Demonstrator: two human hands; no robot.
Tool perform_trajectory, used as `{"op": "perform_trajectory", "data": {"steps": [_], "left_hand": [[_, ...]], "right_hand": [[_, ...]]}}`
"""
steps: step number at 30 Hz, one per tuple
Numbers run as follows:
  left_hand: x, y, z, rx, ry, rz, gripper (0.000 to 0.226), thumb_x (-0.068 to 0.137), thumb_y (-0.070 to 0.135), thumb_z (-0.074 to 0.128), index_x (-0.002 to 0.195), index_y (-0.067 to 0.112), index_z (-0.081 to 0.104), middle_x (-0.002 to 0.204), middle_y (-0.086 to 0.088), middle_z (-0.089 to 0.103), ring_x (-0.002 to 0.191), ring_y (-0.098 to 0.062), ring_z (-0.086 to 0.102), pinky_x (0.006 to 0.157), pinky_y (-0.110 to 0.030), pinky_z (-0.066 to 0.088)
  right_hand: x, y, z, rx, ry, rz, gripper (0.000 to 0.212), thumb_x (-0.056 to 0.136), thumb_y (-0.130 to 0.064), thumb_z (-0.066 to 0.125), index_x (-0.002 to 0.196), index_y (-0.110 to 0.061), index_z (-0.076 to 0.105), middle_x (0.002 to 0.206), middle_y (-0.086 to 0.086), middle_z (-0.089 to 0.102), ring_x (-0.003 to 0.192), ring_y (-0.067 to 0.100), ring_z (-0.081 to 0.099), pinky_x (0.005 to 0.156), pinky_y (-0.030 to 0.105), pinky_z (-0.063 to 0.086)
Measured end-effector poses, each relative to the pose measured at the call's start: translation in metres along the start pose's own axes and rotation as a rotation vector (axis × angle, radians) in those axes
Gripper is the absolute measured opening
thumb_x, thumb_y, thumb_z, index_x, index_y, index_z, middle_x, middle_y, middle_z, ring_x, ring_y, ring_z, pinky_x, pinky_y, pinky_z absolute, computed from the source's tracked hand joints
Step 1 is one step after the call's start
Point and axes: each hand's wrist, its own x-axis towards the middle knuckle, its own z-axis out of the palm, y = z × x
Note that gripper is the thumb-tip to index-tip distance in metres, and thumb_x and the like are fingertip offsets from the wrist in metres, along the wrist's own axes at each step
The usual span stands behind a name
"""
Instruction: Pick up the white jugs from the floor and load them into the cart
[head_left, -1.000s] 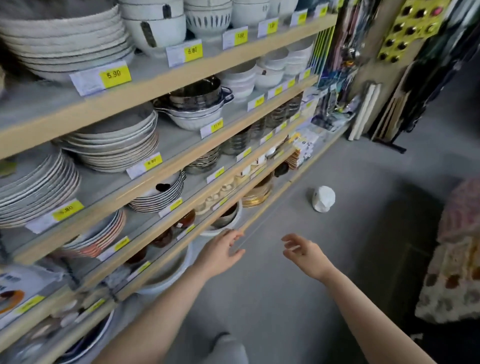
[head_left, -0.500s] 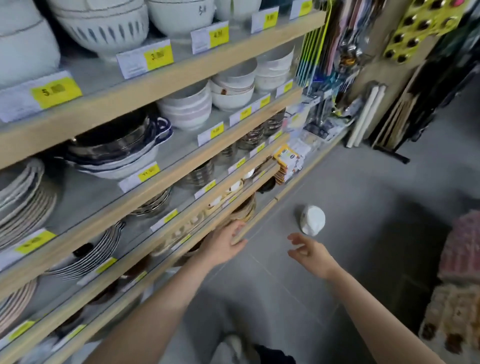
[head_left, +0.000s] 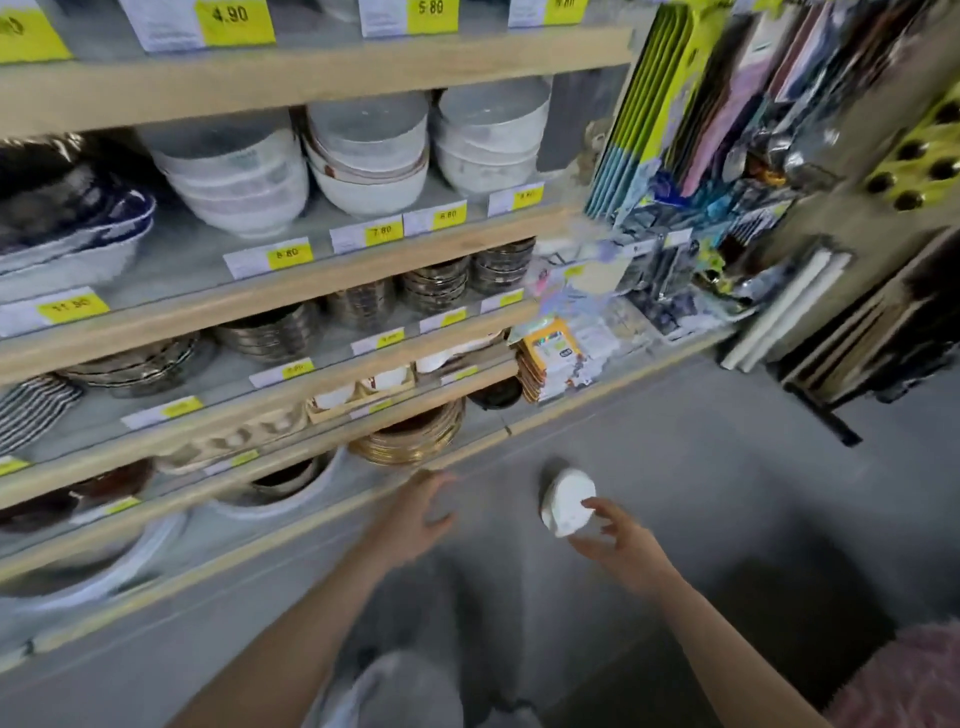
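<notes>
Reaching for a white jug on the floor

The left hand (head_left: 415, 519) hangs empty, fingers loosely spread, near the bottom shelf (head_left: 260, 540); to its right the white jug (head_left: 567, 500) lies on the grey floor (head_left: 701, 467), and the right hand (head_left: 621, 543), fingers wide, just touches it. Next it likely needs to close around the jug and lift; no cart is in view
</notes>
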Motion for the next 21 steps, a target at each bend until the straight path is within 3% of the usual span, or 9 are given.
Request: {"op": "perform_trajectory", "data": {"steps": [4,9,13,14,17,21], "left_hand": [[0.02,0.01,0.032,0.02,0.024,-0.026,0.049,0.088,0.034,0.064,0.133,0.027,0.046,0.131,0.007,0.048,0.118,-0.007,0.047,0.098,-0.021,0.039],[0.082,0.016,0.076,0.027,0.043,-0.002,0.054,0.089,0.038,0.06,0.138,0.031,0.038,0.136,0.009,0.042,0.121,-0.002,0.043,0.099,-0.022,0.041],[0.152,0.001,0.14,0.1,0.013,0.087,0.055,0.09,0.038,0.059,0.14,0.03,0.038,0.139,0.01,0.039,0.119,0.009,0.029,0.1,-0.003,0.021],[0.173,-0.011,0.162,0.122,0.003,0.101,0.054,0.09,0.041,0.057,0.14,0.031,0.038,0.14,0.01,0.039,0.121,0.009,0.028,0.102,-0.004,0.021],[0.233,-0.055,0.239,0.277,-0.133,0.213,0.055,0.089,0.049,0.047,0.142,0.036,0.036,0.148,0.007,0.035,0.135,-0.011,0.033,0.11,-0.033,0.033],[0.307,-0.124,0.352,0.42,-0.264,0.353,0.058,0.092,0.05,0.04,0.146,0.031,0.033,0.157,0.004,0.018,0.144,-0.019,0.016,0.118,-0.038,0.016]], "right_hand": [[0.042,0.032,-0.036,-0.058,-0.032,-0.006,0.055,0.081,-0.029,0.073,0.129,-0.032,0.046,0.128,-0.001,0.044,0.104,0.018,0.053,0.088,0.031,0.047],[0.105,0.068,-0.066,-0.097,-0.025,-0.03,0.072,0.073,-0.026,0.08,0.135,-0.03,0.042,0.12,-0.007,0.037,0.115,0.023,0.051,0.096,0.036,0.045],[0.18,0.123,-0.069,-0.133,-0.017,-0.095,0.079,0.069,-0.024,0.083,0.135,-0.029,0.04,0.125,-0.011,0.035,0.114,0.015,0.048,0.095,0.022,0.036],[0.204,0.141,-0.064,-0.153,-0.03,-0.129,0.08,0.068,-0.024,0.084,0.133,-0.031,0.038,0.128,-0.01,0.036,0.118,0.017,0.048,0.096,0.02,0.034],[0.278,0.21,-0.034,-0.287,-0.104,-0.184,0.093,0.066,-0.034,0.082,0.14,-0.031,0.026,0.144,0.001,0.032,0.136,0.025,0.03,0.11,0.028,0.025],[0.374,0.309,0.017,-0.389,-0.114,-0.19,0.099,0.073,-0.029,0.079,0.147,-0.032,0.012,0.155,0.001,0.017,0.141,0.021,0.015,0.113,0.026,0.017]]}}
